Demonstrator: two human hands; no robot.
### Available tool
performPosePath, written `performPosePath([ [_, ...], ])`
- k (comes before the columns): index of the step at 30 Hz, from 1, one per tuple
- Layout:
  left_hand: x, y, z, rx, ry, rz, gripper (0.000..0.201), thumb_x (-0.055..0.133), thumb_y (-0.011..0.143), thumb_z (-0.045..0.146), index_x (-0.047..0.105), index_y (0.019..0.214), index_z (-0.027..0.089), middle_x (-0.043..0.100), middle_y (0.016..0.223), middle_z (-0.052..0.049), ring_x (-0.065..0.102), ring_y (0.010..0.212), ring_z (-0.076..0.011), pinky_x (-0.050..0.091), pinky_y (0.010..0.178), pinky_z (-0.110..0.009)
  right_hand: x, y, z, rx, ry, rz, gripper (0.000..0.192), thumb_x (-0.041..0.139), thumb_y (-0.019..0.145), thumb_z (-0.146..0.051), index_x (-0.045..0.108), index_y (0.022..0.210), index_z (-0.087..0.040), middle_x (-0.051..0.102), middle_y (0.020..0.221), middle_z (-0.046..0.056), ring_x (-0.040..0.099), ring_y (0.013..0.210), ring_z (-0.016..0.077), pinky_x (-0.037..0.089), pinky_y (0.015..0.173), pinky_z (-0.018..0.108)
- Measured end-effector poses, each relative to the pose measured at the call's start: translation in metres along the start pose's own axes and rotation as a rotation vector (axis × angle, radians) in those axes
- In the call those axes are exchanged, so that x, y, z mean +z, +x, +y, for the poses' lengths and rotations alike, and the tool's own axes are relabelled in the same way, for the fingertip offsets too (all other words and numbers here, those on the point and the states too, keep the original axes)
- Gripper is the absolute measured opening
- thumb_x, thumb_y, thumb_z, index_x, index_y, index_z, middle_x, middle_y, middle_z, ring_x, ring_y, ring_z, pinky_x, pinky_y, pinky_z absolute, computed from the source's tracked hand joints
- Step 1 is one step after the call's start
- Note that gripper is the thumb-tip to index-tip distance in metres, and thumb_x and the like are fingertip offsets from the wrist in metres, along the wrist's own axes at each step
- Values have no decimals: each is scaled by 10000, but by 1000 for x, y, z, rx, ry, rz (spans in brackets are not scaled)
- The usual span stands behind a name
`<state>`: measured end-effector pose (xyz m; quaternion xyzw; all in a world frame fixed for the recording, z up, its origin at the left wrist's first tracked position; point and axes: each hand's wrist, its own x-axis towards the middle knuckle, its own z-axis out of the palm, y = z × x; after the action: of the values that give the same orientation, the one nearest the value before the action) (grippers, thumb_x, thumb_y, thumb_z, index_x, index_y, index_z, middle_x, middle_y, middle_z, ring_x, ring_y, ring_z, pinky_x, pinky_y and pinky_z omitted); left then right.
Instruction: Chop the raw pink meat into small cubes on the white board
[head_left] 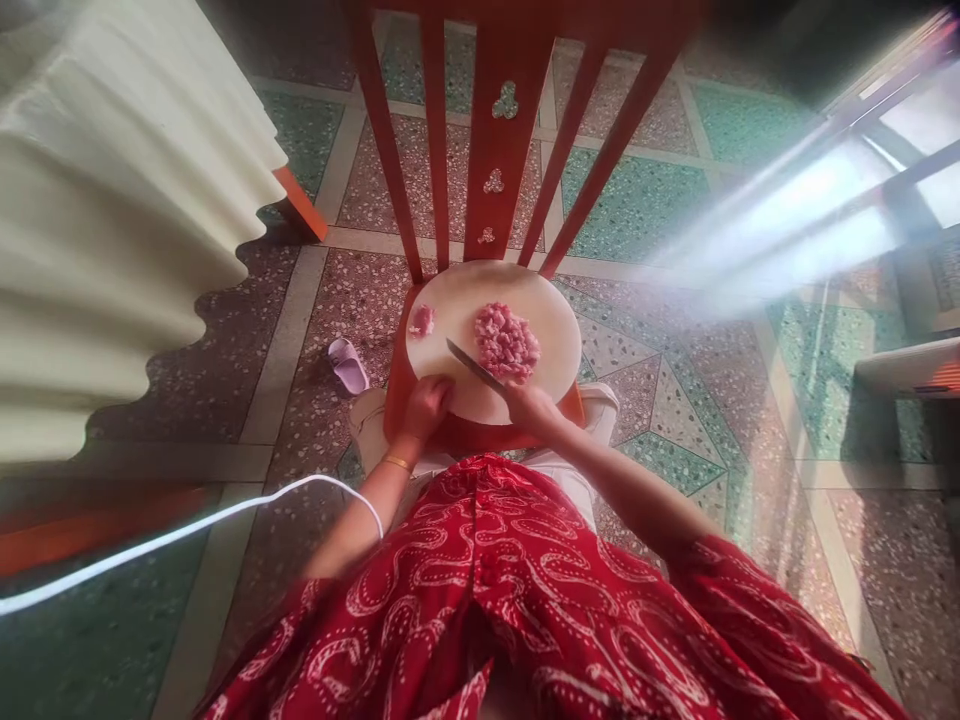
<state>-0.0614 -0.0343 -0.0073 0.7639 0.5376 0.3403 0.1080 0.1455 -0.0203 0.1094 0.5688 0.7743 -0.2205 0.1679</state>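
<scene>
While you worked at the round cutting board (559, 335), your right hand (531, 405) gripped the knife (475, 368).

Your left hand (427, 405) lay curled on the board's near rim, holding nothing I could make out. The pale, smooth disc sat on a red wooden chair (504, 140) with slatted back. The thin steel blade ran diagonally, tip pointing up-left, its edge just beside a lumpy heap of pink minced meat (506, 343); a smaller scrap (421, 320) lay apart at the left.
</scene>
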Motion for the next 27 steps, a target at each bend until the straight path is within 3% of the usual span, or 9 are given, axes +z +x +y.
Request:
performPosePath([
  [6, -2, 3, 4, -32, 26, -12, 178, 429, 905, 259, 585, 917, 172, 618, 921, -92, 557, 898, -209, 475, 812, -375, 2, -5, -7, -22, 105, -80, 230, 392, 923, -256, 561, 1031, -143, 673, 884, 109, 635, 749, 187, 400, 588, 225],
  [11, -1, 3, 0, -24, -12, 2, 178, 432, 903, 246, 595, 922, 176, 626, 944, -82, 563, 911, -198, 479, 823, -370, 6, 2, -12, -85, 71, -82, 248, 377, 930, -225, 586, 1018, -125, 673, 893, 115, 626, 740, 181, 395, 601, 223],
  [21, -1, 1, -6, -18, -12, 32, 187, 442, 896, 242, 618, 903, 178, 631, 929, -73, 573, 896, -190, 485, 838, -368, -14, 58, -46, -131, 129, -51, 272, 378, 939, -245, 601, 976, -93, 684, 922, 135, 644, 799, 188, 414, 633, 209],
  [27, -4, 2, -3, 49, 37, -30, 204, 426, 903, 239, 617, 869, 178, 629, 878, -67, 564, 865, -192, 485, 812, -364, -1, 32, -22, -139, 119, -34, 262, 427, 929, -292, 605, 1029, -130, 683, 920, 113, 637, 818, 188, 420, 663, 208],
])
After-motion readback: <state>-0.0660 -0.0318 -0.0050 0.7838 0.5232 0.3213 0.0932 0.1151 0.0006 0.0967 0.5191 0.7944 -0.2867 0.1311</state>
